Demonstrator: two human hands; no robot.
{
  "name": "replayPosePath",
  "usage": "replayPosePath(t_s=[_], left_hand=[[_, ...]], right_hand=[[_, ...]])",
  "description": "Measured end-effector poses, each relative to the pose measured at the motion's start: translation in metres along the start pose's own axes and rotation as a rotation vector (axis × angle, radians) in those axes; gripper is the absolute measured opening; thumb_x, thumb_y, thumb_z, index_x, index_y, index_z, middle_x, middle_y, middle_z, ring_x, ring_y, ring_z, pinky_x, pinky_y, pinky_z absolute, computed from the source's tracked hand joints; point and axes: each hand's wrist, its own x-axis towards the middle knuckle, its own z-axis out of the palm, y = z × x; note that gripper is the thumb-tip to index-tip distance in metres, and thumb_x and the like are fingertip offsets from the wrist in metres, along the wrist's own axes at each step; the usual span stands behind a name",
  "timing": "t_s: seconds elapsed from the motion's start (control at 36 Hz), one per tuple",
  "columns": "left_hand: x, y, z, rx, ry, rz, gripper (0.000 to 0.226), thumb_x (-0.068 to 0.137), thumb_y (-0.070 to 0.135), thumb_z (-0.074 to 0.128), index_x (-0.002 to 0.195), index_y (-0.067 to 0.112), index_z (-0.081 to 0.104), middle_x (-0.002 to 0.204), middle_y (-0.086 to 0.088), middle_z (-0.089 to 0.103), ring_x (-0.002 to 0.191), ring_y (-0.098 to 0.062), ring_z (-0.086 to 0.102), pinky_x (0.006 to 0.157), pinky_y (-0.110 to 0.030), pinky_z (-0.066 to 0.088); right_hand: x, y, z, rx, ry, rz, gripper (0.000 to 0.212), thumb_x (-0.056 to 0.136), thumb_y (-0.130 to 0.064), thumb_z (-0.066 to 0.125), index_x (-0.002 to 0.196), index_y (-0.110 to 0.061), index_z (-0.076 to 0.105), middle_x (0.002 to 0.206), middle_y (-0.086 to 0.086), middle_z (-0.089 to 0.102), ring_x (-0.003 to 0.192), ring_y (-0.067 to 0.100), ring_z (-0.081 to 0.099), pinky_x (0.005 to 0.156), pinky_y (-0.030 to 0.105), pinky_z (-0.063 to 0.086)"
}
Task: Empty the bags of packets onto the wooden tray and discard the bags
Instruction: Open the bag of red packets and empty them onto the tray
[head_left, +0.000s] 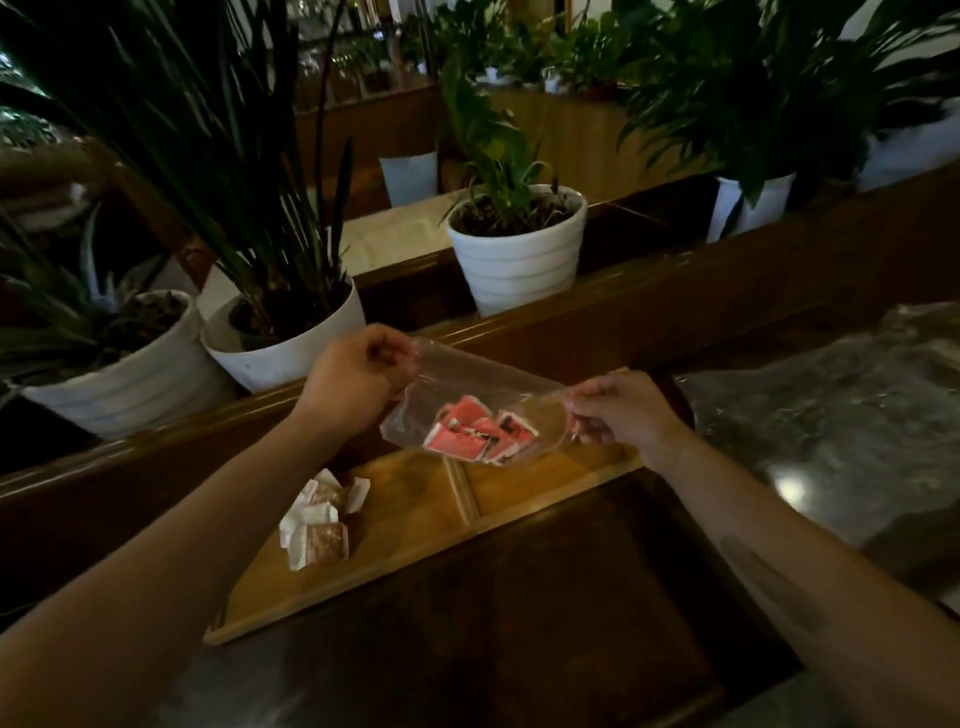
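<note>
A clear plastic bag (457, 379) hangs stretched between my hands above the wooden tray (410, 514). My left hand (353, 379) pinches the bag's upper left corner. Its right end is gripped by my right hand (618, 410). Several red packets (480, 434) lie bunched in the bag's sagging bottom. On the tray's left compartment sits a small heap of brown and white packets (317, 519). A thin divider splits the tray, and the right compartment lies under the bag.
White plant pots (519, 254) (291, 343) (114, 374) stand on the ledge behind a wooden rail (649, 296). Crumpled clear plastic (841, 410) lies on the counter at the right. The dark wooden counter (519, 623) spreads in front of the tray.
</note>
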Motion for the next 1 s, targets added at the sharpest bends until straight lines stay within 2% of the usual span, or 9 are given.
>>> replayPosePath(t_s=[0.08,0.14,0.28,0.39,0.56,0.72,0.86,1.0], left_hand=[[0.007,0.008,-0.001,-0.017,-0.034,0.032,0.025,0.089,0.007,0.063,0.088,0.032,0.062,0.084,0.007,0.067,0.074,-0.001,0.067,0.06,-0.017,0.053],[0.011,0.012,-0.001,-0.005,-0.035,0.051,0.025,0.09,0.007,0.063,0.088,0.032,0.061,0.085,0.006,0.067,0.075,-0.004,0.067,0.061,-0.017,0.053],[0.019,0.017,0.001,0.028,-0.02,0.06,0.017,0.09,0.008,0.063,0.1,0.021,0.065,0.089,0.002,0.067,0.082,-0.007,0.066,0.067,-0.02,0.055],[0.022,0.023,0.0,0.034,-0.013,0.081,0.018,0.088,0.006,0.065,0.098,0.021,0.066,0.085,0.006,0.065,0.078,-0.003,0.065,0.063,-0.017,0.053],[0.026,0.033,-0.007,0.067,-0.009,0.113,0.017,0.087,0.004,0.065,0.1,0.015,0.068,0.088,-0.002,0.066,0.081,-0.011,0.064,0.069,-0.023,0.056],[0.027,0.043,-0.01,0.098,0.008,0.142,0.014,0.088,0.006,0.066,0.1,0.012,0.069,0.081,0.0,0.064,0.072,-0.012,0.062,0.071,-0.03,0.056],[0.028,0.05,-0.009,0.11,0.024,0.151,0.014,0.089,0.008,0.065,0.102,0.01,0.07,0.086,-0.005,0.066,0.079,-0.018,0.064,0.077,-0.036,0.057],[0.03,0.06,-0.005,0.122,0.031,0.194,0.012,0.088,0.012,0.067,0.099,0.015,0.07,0.087,-0.003,0.067,0.083,-0.02,0.065,0.074,-0.029,0.056]], right_hand=[[0.006,0.003,0.002,0.026,0.005,0.028,0.006,0.084,-0.013,0.073,0.09,-0.016,0.075,0.066,0.003,0.075,0.052,0.008,0.068,0.048,0.02,0.052],[0.009,0.004,0.004,0.028,0.006,0.038,0.008,0.084,-0.014,0.074,0.092,-0.015,0.074,0.071,0.005,0.075,0.054,0.009,0.068,0.048,0.02,0.052],[0.01,0.006,0.006,0.057,-0.005,0.023,0.013,0.082,-0.013,0.076,0.095,-0.011,0.073,0.075,0.009,0.074,0.056,0.011,0.068,0.048,0.022,0.054],[0.013,0.008,0.008,0.068,-0.005,0.029,0.009,0.082,-0.011,0.075,0.091,-0.014,0.073,0.074,0.008,0.075,0.055,0.011,0.069,0.05,0.023,0.057],[0.019,0.011,0.012,0.098,-0.035,0.022,0.009,0.082,-0.009,0.075,0.09,-0.015,0.074,0.073,0.006,0.077,0.059,0.013,0.07,0.053,0.025,0.058],[0.018,0.008,0.017,0.182,-0.089,-0.017,0.012,0.083,-0.004,0.071,0.095,-0.008,0.071,0.067,0.007,0.075,0.054,0.012,0.068,0.047,0.021,0.053],[0.019,0.009,0.024,0.23,-0.112,-0.015,0.011,0.085,-0.002,0.069,0.094,-0.006,0.07,0.065,0.004,0.074,0.053,0.01,0.068,0.045,0.019,0.051],[0.022,0.014,0.03,0.25,-0.148,0.003,0.008,0.086,-0.005,0.069,0.093,-0.009,0.07,0.07,0.005,0.076,0.059,0.012,0.07,0.051,0.024,0.055]])
